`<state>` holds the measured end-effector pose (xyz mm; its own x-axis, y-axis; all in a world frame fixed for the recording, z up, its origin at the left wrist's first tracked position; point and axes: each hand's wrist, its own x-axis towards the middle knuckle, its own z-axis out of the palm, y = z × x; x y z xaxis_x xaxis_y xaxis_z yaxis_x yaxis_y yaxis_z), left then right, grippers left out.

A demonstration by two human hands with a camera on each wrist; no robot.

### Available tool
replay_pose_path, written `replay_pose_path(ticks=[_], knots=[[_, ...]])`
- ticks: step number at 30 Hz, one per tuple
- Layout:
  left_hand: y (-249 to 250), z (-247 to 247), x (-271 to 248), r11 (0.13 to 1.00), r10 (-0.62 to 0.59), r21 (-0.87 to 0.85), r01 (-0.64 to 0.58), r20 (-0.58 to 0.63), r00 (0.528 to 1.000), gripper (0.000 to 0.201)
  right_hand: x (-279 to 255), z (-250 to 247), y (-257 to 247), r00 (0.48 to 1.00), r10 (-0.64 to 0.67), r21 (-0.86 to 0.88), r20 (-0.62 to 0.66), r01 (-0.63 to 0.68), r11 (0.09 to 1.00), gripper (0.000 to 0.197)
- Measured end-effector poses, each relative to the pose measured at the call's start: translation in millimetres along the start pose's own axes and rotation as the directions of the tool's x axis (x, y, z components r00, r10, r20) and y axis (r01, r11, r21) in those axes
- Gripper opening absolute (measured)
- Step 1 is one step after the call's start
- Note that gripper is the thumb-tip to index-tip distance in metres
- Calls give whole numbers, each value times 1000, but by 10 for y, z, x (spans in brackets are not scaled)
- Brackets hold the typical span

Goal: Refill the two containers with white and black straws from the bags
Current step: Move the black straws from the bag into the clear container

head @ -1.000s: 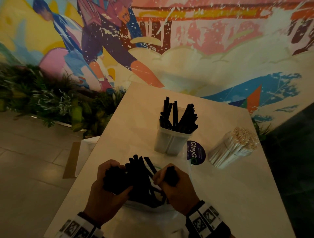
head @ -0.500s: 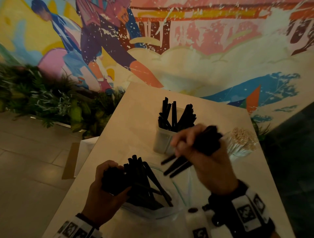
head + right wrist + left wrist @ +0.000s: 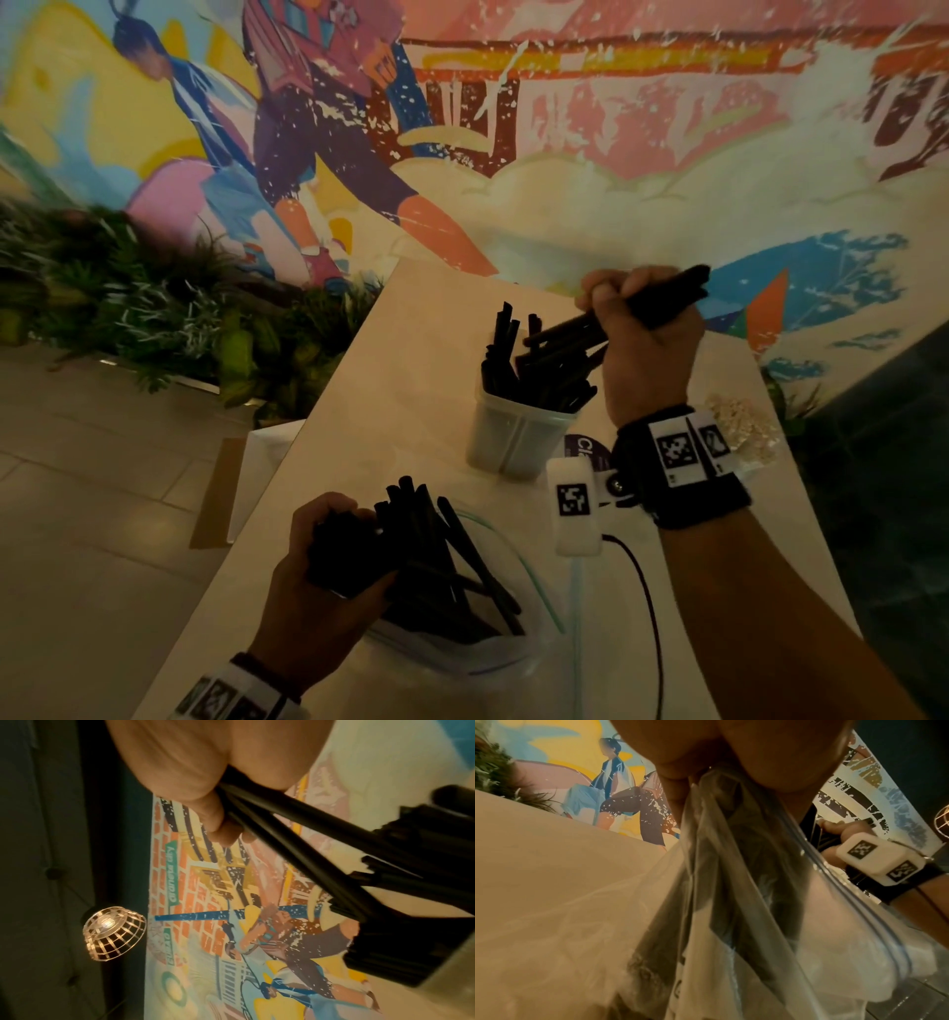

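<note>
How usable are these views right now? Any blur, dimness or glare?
Head view: dim and warm, black straws merge into one dark mass, edges bend. Left wrist: clear bag fills the frame, soft and blurred. Right wrist: right hand blurred, lamp glares.

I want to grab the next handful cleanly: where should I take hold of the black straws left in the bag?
Grip the black straws near their upper ends, which fan up out of the bag mouth, coming from above on the right, since the left hand already holds the bag's left side.
</note>
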<state>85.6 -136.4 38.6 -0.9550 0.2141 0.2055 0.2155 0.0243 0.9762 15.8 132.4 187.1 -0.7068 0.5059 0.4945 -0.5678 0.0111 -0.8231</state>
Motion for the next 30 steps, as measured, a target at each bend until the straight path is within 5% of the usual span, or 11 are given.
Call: replay_pose_path(ticks=[3, 8, 14, 16, 17, 19, 21, 25, 27, 30], knots=[[6, -7, -18, 1000, 2, 1, -2, -1, 1000, 71, -4, -19, 90, 998, 45, 33, -52, -43, 998, 25], [41, -24, -38, 999, -37, -26, 37, -17, 999, 64, 87, -33, -13, 994, -95, 43, -55, 98, 994, 27], [10, -1, -11, 1000, -9, 10, 9, 5, 1000, 73, -22, -60, 249, 997, 61, -88, -38, -64, 994, 20], [29, -9, -14, 1000, -7, -12, 7, 5, 1000, 67, -43, -116, 375, 994, 81, -271, -68, -96, 958, 16], [38, -9, -18, 1000, -13, -24, 13, 4, 1000, 63, -49, -146, 423, 995, 74, -477, -73, -100, 873, 13], [38, -7, -15, 999, -31, -43, 31, 4, 1000, 61, -65, -224, 519, 998, 44, -849, -34, -52, 525, 31], [25, -15, -11, 998, -35, -51, 35, 7, 999, 62, -73, -308, 604, 995, 95, -968, -5, -29, 249, 49], [-2, -25, -12, 998, -26, -51, 27, 6, 1000, 62, -144, -424, 742, 928, 365, -991, -77, -110, 71, 64], [-9, -25, -8, 998, -19, -52, 20, 6, 1000, 62, -182, -457, 794, 928, 366, -983, -78, -132, 125, 72], [-38, -37, -1, 998, -25, -51, 25, 2, 1000, 63, -149, -393, 751, 992, 111, -876, -53, -99, 472, 85]])
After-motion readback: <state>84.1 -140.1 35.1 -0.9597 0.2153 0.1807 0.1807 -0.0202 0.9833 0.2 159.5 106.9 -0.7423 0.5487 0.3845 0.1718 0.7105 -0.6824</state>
